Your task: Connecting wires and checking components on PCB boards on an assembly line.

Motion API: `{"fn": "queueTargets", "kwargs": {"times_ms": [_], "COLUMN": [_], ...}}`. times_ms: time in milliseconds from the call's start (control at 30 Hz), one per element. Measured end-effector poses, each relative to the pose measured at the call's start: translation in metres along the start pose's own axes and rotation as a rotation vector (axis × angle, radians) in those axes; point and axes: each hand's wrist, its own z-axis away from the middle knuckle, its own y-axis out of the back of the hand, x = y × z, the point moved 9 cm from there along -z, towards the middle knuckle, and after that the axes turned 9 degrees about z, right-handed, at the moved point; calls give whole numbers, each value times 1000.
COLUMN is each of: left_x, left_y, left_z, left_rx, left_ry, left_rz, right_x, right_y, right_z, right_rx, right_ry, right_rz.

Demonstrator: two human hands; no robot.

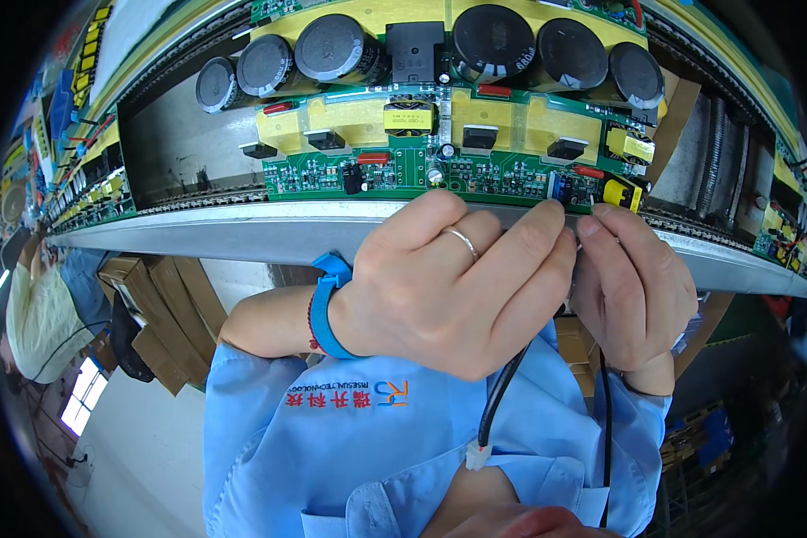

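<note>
A green circuit board (pixel 403 184) lies across the far side of my hands, carrying large black capacitors (pixel 493 43) and yellow transformers (pixel 409 117). At its near right edge my left hand (pixel 466 282), with a ring and a blue wrist strap (pixel 332 314), is closed, fingertips by a small blue part (pixel 558 190). A black cable (pixel 502 394) comes out from under it, ending in a white connector (pixel 478 453). My right hand (pixel 632 282) pinches beside a yellow-wrapped coil (pixel 620 193); what lies between its fingertips is mostly hidden. Another black cable length (pixel 607 439) hangs below it.
A grey metal rail (pixel 314 220) runs along the board's near side, with a chain conveyor (pixel 215 197) behind it. More boards stand left (pixel 99 197) and right (pixel 785 224). Cardboard boxes (pixel 166 309) are at the lower left. A person in pale clothing (pixel 49 314) is farther left.
</note>
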Motion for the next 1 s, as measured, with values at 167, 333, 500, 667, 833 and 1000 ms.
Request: {"fn": "queueTargets", "kwargs": {"times_ms": [167,333,500,667,833,1000], "left_x": [-3,-2,3,-5,-14,-21], "left_y": [10,23,25,14,9,6], "left_z": [1,9,18,19,17,13], "left_rx": [108,148,129,-55,-133,-272], "left_ry": [-18,77,85,190,360,495], "left_rz": [-69,103,280,623,847,822], "right_x": [2,4,2,3,5,5], "right_y": [0,-5,-4,-6,-9,-12], "right_z": [-7,-11,-12,-14,-24,-28], "right_rx": [-6,-67,-120,-141,-146,-175], "right_ry": [-42,-75,-83,-117,-162,-194], "right_rz": [-15,-29,-40,-39,-31,-23]}}
